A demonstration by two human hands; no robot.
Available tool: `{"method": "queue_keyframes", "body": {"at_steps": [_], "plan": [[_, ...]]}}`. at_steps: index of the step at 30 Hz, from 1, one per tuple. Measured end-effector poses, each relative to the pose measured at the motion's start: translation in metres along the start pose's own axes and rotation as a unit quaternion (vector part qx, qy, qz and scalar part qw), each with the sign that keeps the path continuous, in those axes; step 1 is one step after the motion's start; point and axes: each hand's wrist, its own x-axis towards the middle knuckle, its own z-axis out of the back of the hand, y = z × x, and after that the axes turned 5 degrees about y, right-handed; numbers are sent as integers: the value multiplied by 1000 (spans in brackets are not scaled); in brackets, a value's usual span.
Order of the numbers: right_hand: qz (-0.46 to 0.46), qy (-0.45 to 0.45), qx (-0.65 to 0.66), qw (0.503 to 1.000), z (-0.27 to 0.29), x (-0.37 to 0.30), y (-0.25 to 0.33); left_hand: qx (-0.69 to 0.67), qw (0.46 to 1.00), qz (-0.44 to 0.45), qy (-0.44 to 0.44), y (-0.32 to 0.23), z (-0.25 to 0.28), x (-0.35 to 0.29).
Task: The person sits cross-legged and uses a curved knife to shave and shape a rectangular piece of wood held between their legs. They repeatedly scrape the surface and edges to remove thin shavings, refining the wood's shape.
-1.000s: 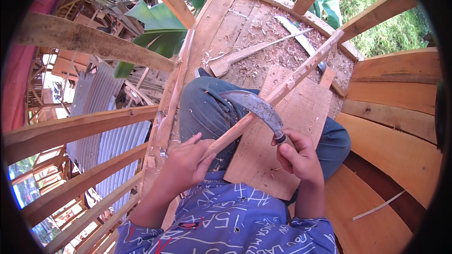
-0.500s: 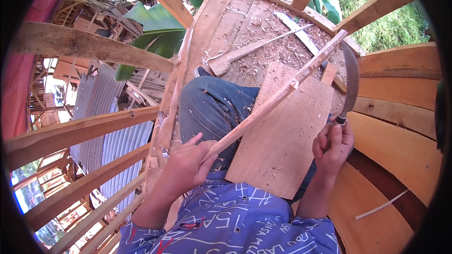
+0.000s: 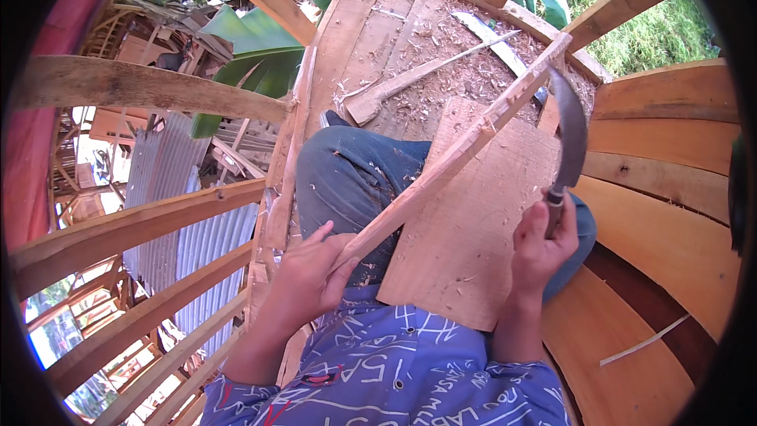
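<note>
While gripped: long rough wooden stick (image 3: 449,166), curved steel blade (image 3: 572,138).

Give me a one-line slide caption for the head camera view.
Left hand grips a long wooden strip over a board on the lap; right hand lifts a curved knife.

Place: you're in an open-air woodworking yard, sitting inside a half-built wooden hull.
Structure: curved ribs (image 3: 134,229) and bent planks (image 3: 670,158) rise around you.
Floor: shavings (image 3: 457,71) litter the boards.
Surroundings: banana leaves (image 3: 252,47), grass (image 3: 654,24), corrugated sheets (image 3: 197,244).
</note>
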Motion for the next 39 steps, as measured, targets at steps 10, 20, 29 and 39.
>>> {"method": "queue_keyframes", "body": {"at_steps": [10, 20, 29, 39], "plan": [[-304, 316, 269, 857, 8, 3, 22, 11, 1000, 22, 8, -5, 2, 1], [-155, -104, 230, 955, 38, 36, -5, 8, 1000, 18, 1, -1, 2, -1], [-298, 395, 219, 841, 14, -1, 32, 13, 1000, 23, 14, -6, 4, 4], [-257, 284, 243, 891, 5, -6, 21, 15, 1000, 15, 1, -7, -2, 3]]}}
